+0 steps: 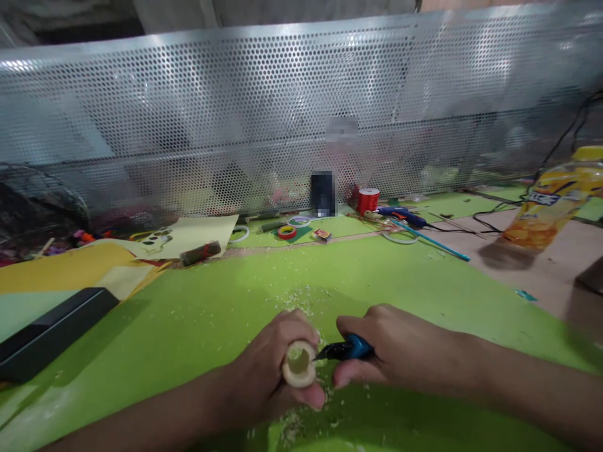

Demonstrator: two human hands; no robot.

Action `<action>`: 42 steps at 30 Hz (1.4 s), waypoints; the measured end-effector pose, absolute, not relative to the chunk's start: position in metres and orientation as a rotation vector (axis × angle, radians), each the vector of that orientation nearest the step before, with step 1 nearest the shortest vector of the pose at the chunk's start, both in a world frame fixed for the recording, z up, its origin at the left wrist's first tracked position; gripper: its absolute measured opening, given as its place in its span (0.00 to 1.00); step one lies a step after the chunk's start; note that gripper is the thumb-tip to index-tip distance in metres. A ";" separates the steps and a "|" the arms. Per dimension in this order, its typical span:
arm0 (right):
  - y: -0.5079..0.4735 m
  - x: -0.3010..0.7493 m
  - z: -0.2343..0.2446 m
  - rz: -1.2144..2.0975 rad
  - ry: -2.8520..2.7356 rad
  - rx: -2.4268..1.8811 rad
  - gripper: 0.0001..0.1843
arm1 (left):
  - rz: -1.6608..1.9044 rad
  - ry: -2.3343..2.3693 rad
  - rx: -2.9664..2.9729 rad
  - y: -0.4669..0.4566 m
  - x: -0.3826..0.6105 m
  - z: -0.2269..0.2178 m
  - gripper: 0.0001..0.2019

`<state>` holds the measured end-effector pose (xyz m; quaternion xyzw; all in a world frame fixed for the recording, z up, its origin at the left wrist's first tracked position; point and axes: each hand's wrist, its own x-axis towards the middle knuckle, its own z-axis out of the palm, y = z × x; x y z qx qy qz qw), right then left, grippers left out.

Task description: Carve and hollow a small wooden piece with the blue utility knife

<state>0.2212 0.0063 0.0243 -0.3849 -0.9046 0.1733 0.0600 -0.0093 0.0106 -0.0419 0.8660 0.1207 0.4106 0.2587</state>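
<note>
My left hand [277, 348] is wrapped round a pale, hollow piece [293, 378], round with a thick rim, perhaps bamboo or wood; its open end faces me. In my right hand [377, 342] is a craft knife [357, 347] with a blue handle and a dark blade end. The knife's tip points left and meets the right side of the rim, or lies just beside it. Small pale shavings [294, 427] are scattered on the green sheet [211, 314] below and beyond both hands. Most of the piece's length is hidden by my left fingers.
A dark long box [56, 329] lies at left near coloured paper [70, 263]. Along the back are tape rolls [287, 232], a red spool [368, 201], a glue gun [400, 216] and a small matchbox [323, 235]. A drink bottle [541, 210] stands at right. Perforated metal panel [211, 113] closes the back.
</note>
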 end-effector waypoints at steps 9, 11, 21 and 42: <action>0.006 0.218 0.022 0.523 -2.788 -1.091 0.27 | 0.976 0.335 2.329 0.009 -0.014 -0.041 0.24; 0.006 0.219 0.022 0.514 -2.778 -1.075 0.28 | 1.006 0.328 2.331 0.009 -0.014 -0.042 0.25; 0.006 0.222 0.017 0.145 -2.719 -1.167 0.30 | 1.187 0.465 2.408 0.008 -0.005 -0.037 0.23; 0.009 0.224 0.015 0.201 -2.684 -1.238 0.30 | 1.177 0.499 2.396 0.006 -0.008 -0.037 0.22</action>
